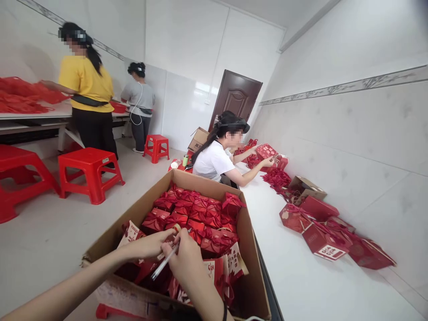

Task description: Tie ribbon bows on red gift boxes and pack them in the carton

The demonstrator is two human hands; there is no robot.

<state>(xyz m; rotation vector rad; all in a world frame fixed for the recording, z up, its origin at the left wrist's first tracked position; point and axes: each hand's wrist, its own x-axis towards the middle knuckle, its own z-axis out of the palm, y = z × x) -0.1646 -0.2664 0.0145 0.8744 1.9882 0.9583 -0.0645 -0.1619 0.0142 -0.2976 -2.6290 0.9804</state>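
Note:
Both my hands are over an open cardboard carton (214,185) packed with several red gift boxes (197,216) tied with red ribbon. My left hand (150,245) reaches in from the left, its fingers curled on a small red and white box at the carton's near side. Beside it, my right hand (185,258) is closed round a thin silvery tool like a pen or tweezers (164,263), which slants down to the left.
A white worktable (294,267) runs along the right wall with red boxes (321,236) and ribbons (277,178). A seated person in white (214,158) works at it further on. Two people stand at a far table (50,111). Red stools (90,171) stand on the floor.

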